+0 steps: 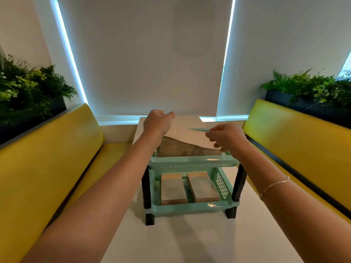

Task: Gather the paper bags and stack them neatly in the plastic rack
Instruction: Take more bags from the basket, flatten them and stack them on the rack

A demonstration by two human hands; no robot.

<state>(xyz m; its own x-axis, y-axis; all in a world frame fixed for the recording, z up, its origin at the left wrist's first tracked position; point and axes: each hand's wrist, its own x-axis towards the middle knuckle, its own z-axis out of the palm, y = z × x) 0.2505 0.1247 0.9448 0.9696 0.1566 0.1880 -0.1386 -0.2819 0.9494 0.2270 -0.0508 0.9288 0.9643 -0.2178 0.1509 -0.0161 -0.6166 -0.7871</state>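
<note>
At frame centre, the slanted paper bags (182, 149) in the rack (191, 162) could slide out; both hands' (158, 121) fingers were loosely curled, nothing visibly held.

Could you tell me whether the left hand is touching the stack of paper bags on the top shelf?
Cannot tell. In the head view the left hand is raised beyond the paper bags, and its wrist hides the stack's high corner, so neither contact nor gap shows.

One mint plastic rack (191, 162) with two tiers; one stack of paper bags (182, 149) on top; two stacks below (173, 186); two hands (157, 122); two yellow benches (47, 149); two planters (28, 92).
</note>
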